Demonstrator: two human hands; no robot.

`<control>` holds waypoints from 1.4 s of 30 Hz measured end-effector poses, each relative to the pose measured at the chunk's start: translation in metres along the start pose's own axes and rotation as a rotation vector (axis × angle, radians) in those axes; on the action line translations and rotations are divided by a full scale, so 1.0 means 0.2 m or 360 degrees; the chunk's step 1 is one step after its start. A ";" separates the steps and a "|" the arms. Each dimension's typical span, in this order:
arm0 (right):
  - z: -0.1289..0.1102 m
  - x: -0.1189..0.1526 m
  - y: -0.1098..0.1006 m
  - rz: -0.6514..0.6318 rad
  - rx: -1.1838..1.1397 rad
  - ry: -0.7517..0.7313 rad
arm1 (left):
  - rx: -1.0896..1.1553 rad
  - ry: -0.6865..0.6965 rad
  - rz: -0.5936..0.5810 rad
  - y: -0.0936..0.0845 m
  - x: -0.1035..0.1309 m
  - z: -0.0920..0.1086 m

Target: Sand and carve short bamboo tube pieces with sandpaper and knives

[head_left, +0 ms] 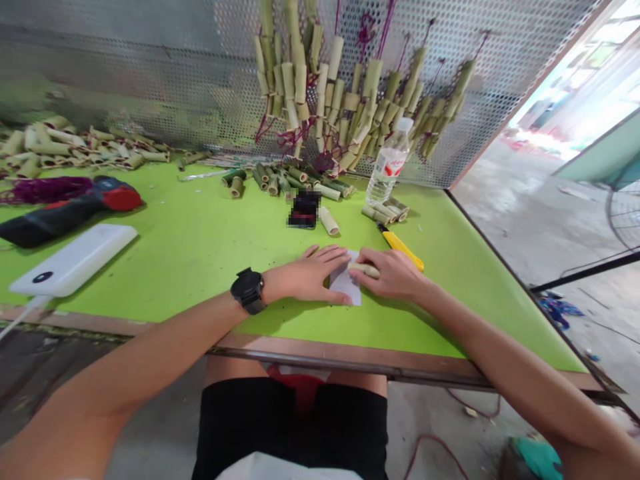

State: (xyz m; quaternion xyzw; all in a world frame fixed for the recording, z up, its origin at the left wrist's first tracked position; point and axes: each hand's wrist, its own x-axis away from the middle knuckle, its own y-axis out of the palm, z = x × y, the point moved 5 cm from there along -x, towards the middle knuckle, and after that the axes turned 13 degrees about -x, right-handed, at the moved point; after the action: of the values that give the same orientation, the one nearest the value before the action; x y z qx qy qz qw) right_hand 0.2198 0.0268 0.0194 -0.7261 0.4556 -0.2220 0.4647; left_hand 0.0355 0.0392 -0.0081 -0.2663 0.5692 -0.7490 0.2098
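Note:
A small pale sheet of paper [354,293] lies on the green tabletop [200,267] near its front edge. My left hand [315,275] rests flat on the sheet's left side, thumb and fingers spread apart. At the sheet's right side, my right hand [387,272] has its fingers closed round a short bamboo piece [367,269], which lies against the paper. Just behind the hands sits another cut bamboo tube [329,221], beside a dark, pixelated phone-like object [304,210]. A yellow cutter knife [405,251] lies right behind my right hand.
A water bottle [387,167] stands behind several bamboo pieces [385,212]. Bamboo strings [360,107] hang on the perforated metal panel [200,87]. At left are a white power bank [75,260], a red-black tool [75,207], purple cord [47,190] and a bamboo pile [65,147].

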 end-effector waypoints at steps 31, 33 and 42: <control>0.02 -0.01 -0.04 0.0026 0.0177 0.0303 | -0.0015 -0.0002 -0.0027 -0.02 0.01 0.00; -0.03 -0.01 0.00 -0.0050 0.0011 0.0161 | 0.0010 0.0018 -0.0016 -0.02 0.01 0.01; 0.00 -0.01 -0.03 0.0012 0.0185 0.0284 | -0.0012 0.0019 -0.0010 -0.01 0.00 0.00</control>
State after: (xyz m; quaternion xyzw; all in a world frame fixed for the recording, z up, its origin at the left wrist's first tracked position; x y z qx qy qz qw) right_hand 0.2225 0.0295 0.0253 -0.6735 0.4843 -0.3098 0.4645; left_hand 0.0352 0.0392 -0.0061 -0.2645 0.5724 -0.7491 0.2030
